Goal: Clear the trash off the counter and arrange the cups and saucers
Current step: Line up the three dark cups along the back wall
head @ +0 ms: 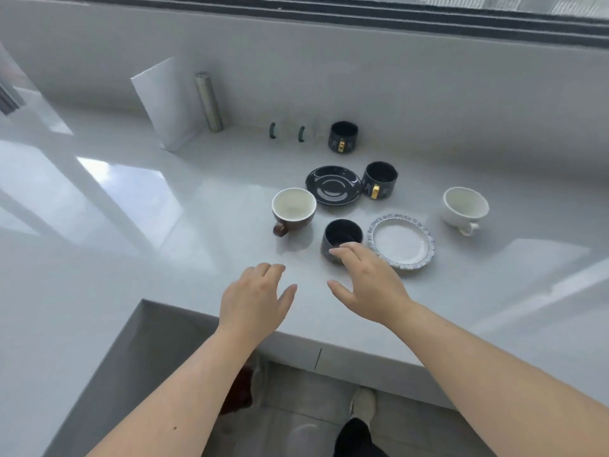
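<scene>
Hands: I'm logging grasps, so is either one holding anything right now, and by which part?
Nothing is held. The left hand hovers open over the counter; the right hand is open, fingertips at the near rim of the dark cup.

Glossy white counter (164, 245), wrapping around a notch at the near edge just below the hands. Bright patches of daylight mirrored on its polished top, strongest to the left of the hands and again far to the right. Beyond the hands, a pale upstand (362, 77) rising to a dark window track (329, 8), with a strip of window glass (527, 3) above it. Well beyond and left of the hands, a white board (164, 103) leaning on the upstand, a metallic cylinder (208, 102) upright just beside it. Under the counter edge, grey floor (296, 407).
</scene>
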